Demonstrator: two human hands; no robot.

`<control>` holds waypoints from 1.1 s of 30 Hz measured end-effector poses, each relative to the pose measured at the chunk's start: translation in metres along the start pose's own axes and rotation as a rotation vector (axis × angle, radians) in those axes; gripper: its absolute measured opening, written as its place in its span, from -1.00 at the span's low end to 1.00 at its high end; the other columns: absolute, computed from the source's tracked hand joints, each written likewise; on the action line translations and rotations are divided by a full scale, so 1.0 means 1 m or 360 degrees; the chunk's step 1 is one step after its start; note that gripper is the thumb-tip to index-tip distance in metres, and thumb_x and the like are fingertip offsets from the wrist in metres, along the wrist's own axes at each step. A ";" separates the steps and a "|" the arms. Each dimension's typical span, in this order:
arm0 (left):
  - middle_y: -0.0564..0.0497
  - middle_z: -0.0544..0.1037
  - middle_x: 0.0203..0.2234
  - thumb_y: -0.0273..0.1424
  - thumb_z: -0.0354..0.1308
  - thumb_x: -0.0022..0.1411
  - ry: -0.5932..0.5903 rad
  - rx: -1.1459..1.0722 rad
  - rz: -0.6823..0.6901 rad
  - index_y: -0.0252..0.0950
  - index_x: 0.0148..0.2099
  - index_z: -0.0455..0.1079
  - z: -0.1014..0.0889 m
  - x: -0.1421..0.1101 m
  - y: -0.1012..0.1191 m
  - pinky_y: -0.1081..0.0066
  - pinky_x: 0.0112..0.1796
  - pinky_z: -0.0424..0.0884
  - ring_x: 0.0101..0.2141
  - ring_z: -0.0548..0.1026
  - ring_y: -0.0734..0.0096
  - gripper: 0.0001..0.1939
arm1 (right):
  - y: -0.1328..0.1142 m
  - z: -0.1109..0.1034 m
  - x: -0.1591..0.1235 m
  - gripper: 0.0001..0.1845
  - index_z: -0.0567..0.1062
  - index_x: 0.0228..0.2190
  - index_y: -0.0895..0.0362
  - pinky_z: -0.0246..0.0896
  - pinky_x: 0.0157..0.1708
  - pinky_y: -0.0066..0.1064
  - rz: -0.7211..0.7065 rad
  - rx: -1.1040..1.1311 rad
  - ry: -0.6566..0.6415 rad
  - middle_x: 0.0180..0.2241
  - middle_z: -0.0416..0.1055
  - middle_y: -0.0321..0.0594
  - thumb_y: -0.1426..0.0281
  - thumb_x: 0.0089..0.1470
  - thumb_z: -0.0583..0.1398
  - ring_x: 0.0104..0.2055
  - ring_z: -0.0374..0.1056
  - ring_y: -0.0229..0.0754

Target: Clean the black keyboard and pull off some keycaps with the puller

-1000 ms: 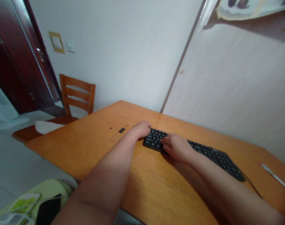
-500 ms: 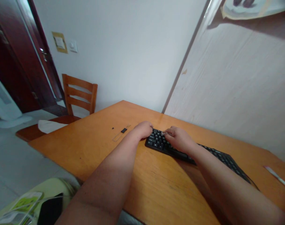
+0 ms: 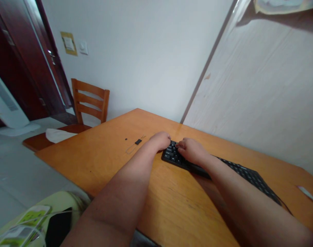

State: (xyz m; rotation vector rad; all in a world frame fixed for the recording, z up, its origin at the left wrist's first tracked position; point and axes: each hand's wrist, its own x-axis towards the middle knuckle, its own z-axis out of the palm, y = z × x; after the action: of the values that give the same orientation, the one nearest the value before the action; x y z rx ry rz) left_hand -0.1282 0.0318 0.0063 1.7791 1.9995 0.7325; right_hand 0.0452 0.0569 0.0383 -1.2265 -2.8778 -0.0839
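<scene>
A black keyboard lies at a slant across the wooden table, its right part stretching away under my right forearm. My left hand is wrapped around its left end, with the fingertips curled over the far corner. Above the keys close by, my right hand has thumb and fingers drawn together at the key tops. Whatever those fingers may hold is too small to make out. Left of my left hand rest a small black rectangular piece with thin wire loops at its ends and a tiny black bit.
The wooden table meets the wall at the back. A white stick-like item lies at the right. A wooden chair stands at the left. Lower left, a black flat object and cables rest on a pale green surface.
My right fingers have shifted slightly left over the keys and draw closer together. My left hand keeps its hold on the keyboard. The whole view has shifted a little.
</scene>
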 end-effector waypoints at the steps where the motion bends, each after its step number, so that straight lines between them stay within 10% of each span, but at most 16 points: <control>1: -0.06 0.59 -0.49 -0.49 0.14 0.05 0.0001 0.0002 -0.0006 -0.28 -0.40 0.55 0.000 0.000 0.000 0.41 -0.36 0.30 -0.44 0.46 0.34 -0.86 | 0.000 -0.001 -0.005 -0.66 0.62 -0.16 0.07 0.14 -0.28 -0.36 -0.0011 0.0006 -0.0005 -0.23 0.50 -0.07 0.36 0.16 0.08 -0.20 0.41 -0.06; 20: -0.02 0.58 -0.50 -0.51 0.10 0.08 0.0018 -0.0151 -0.0003 -0.31 -0.45 0.51 0.008 0.004 -0.008 0.44 -0.37 0.30 -0.43 0.45 0.35 -0.84 | -0.002 -0.003 -0.060 -0.74 0.60 -0.38 0.08 0.14 -0.27 -0.39 -0.0211 0.0039 -0.0019 -0.32 0.45 -0.15 0.41 0.14 0.10 -0.26 0.36 -0.13; 33: -0.10 0.58 -0.39 -0.37 0.05 0.28 0.0177 -0.0404 -0.0173 -0.37 -0.30 0.50 0.010 0.009 -0.003 0.41 -0.33 0.30 -0.32 0.46 0.30 -0.76 | -0.006 -0.003 0.008 -0.63 0.62 -0.13 0.10 0.19 -0.19 -0.41 -0.0029 0.0250 0.0178 -0.16 0.54 -0.09 0.34 0.20 0.06 -0.14 0.42 -0.10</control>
State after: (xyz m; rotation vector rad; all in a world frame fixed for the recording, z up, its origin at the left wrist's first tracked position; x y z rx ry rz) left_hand -0.1264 0.0418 -0.0029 1.5026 1.9542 1.0187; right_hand 0.0352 0.0588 0.0409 -1.1303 -2.7406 0.0702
